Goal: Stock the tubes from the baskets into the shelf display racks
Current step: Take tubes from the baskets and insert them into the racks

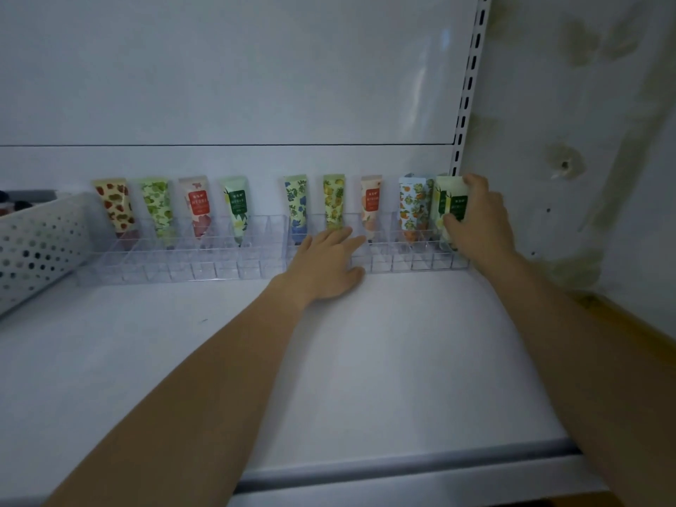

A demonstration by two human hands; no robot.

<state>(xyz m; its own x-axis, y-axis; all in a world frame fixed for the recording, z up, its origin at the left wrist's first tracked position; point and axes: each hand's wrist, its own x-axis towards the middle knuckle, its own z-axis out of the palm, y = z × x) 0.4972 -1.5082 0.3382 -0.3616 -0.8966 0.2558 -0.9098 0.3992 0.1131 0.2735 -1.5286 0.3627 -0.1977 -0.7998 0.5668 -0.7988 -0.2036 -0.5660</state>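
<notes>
At the shelf display, my right hand (479, 221) grips a tube (450, 201) at the far right end of the right rack (402, 263); the fingers curl over its top edge and the thumb presses on its lower front. The tube is pale, with a dark green label panel and a leafy print; it stands flat end up, its lower end down among the rack's clear cells, just beside the orange tube (412, 210); its cap is hidden behind my thumb and the plastic.

My left hand (329, 265) lies palm down across the front cells of the same rack; the fingers are straight and close together, the thumb rests out to the side on the shelf (329, 378), and the hand holds nothing.

Further left in that rack stand a peach tube (371, 206), a lemon tube (333, 203) and a blue tube (296, 206); each leans back a little, with a gap between neighbours. The left rack (175, 263), just beside the right one, carries four more: a strawberry tube (115, 206), a green tube (157, 206), a red tube (197, 208) and a flower tube (236, 208); the front cells of both racks hold no tubes.

A white perforated basket (36, 247) sits at the shelf's left, near the left rack; I cannot tell what is in it. A slotted post (470, 86) rises behind my right hand; a stained wall (585, 104) stands to its right.
</notes>
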